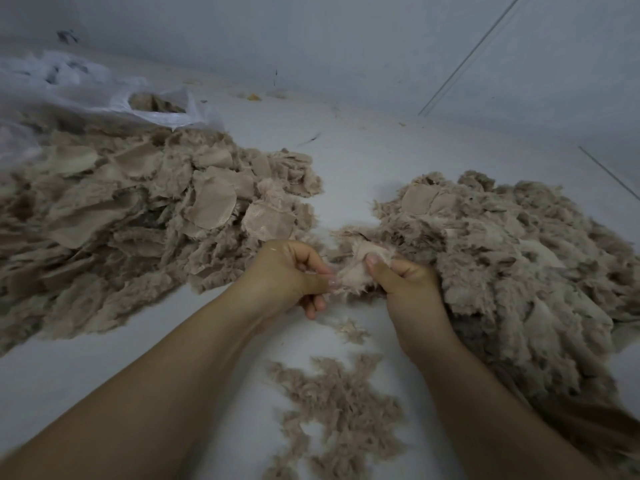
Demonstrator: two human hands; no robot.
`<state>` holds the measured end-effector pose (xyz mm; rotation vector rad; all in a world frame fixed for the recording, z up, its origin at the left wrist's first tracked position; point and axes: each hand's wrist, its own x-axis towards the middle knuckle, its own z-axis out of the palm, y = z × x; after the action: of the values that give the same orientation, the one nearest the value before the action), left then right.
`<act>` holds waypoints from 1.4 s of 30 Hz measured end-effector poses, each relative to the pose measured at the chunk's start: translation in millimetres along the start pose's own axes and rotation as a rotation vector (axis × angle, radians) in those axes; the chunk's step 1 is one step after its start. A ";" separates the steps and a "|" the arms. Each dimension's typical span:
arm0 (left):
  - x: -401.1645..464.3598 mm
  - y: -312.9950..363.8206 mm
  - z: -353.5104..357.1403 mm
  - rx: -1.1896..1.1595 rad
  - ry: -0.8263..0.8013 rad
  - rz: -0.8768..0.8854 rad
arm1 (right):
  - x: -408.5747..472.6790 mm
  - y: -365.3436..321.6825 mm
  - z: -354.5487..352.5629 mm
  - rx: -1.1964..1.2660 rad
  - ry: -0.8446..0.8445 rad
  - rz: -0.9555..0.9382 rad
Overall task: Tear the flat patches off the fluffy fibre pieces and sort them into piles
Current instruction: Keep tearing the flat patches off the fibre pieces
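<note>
Right hand [410, 285]: fingers curled round one fluffy fibre piece [360, 268], thumb pressed on its flat patch. Left hand [294, 275]: thumb and forefinger pinch the piece's near edge. Piece held between the hands, just above the floor [363, 150], at the inner edge of the right pile. No tear visible yet.

Left pile [138, 209]: largest heap, fluffy pieces with many flat patches showing on top; whether these are done or waiting, cannot tell.
Right pile [512, 258]: nearly as large, mostly fluff, one or two patches visible.
Loose fluff scatter [339, 407]: small, below the hands.
Plastic bag [104, 95]: behind left pile, more fibre inside.

Judgement: sorting well under way, but bulk remains; finish not near.
</note>
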<state>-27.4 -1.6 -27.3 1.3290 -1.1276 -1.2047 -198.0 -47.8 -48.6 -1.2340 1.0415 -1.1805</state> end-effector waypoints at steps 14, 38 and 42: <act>-24.0 0.5 27.9 0.411 -0.579 0.097 | -3.1 -8.2 2.9 0.003 0.061 0.071; -13.1 10.8 -1.2 0.306 -0.437 -0.057 | -4.3 -3.7 4.1 -0.047 -0.072 -0.023; -6.5 3.6 13.3 0.162 0.009 -0.015 | -4.3 -3.9 4.0 -0.049 -0.134 -0.041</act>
<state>-41.3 3.5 -23.5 1.4657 -1.2319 -1.1357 -194.9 -43.0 -44.6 -1.3588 0.9544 -1.0935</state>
